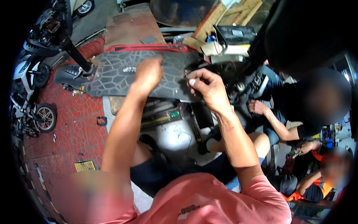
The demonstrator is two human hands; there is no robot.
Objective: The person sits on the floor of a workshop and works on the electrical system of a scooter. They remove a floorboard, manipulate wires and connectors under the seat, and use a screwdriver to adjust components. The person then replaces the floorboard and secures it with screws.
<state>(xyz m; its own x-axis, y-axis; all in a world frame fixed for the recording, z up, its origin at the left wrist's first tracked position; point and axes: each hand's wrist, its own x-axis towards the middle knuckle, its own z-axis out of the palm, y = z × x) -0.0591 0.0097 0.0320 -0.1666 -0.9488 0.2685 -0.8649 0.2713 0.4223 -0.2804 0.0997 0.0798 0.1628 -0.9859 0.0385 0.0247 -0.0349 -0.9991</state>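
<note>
An electric scooter lies lengthwise before me, its black deck (108, 72) covered with a cracked-stone pattern and edged in red on the far side. Over the middle of the deck is my left hand (148, 74), closed in a fist and slightly blurred; its fingertips are hidden. My right hand (207, 86) hovers by the deck's right end, thumb and fingers pinched together. Whatever either hand holds, if anything, is too small or hidden to make out. To the left, the scooter's black stem (71, 50) rises beside the front fender (69, 72).
A co-worker's hand (258, 107) rests near dark parts at the right, and another person sits farther back. Parked scooters (44, 117) stand on red paving (74, 127) at left. Wooden boards (209, 24) and a black box (236, 34) lie beyond the deck.
</note>
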